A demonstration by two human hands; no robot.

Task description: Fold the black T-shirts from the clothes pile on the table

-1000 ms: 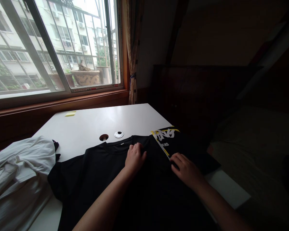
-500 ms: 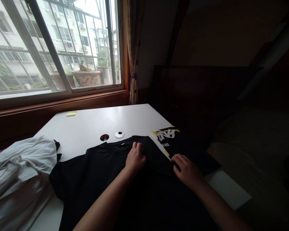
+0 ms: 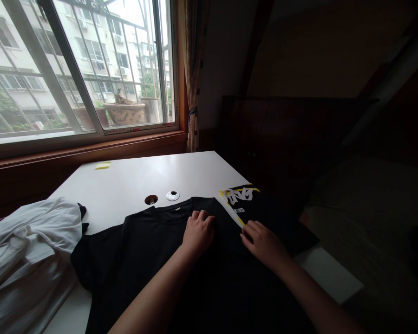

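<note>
A black T-shirt (image 3: 135,260) lies spread on the white table, its neckline toward the window and one sleeve out to the left. My left hand (image 3: 199,232) is on the shirt just right of the collar, fingers curled down and closed on the cloth. At the right sleeve's edge is my right hand (image 3: 263,243), its fingers and thumb closed on the fabric. Beyond that hand, a black cloth piece with white lettering and yellow lines (image 3: 242,195) shows at the table's right edge. Both sets of fingertips are partly hidden.
A crumpled heap of white clothing (image 3: 31,246) lies at the left. The white table (image 3: 160,171) has a round hole (image 3: 151,199), a silver ring (image 3: 173,195) and a yellow strip (image 3: 103,165). A window (image 3: 125,60) and a tied curtain (image 3: 193,93) stand behind.
My left hand has shifted slightly right, its fingers less tightly bunched than before. My right hand has moved a little left along the sleeve edge. The shirt lies nearly the same.
</note>
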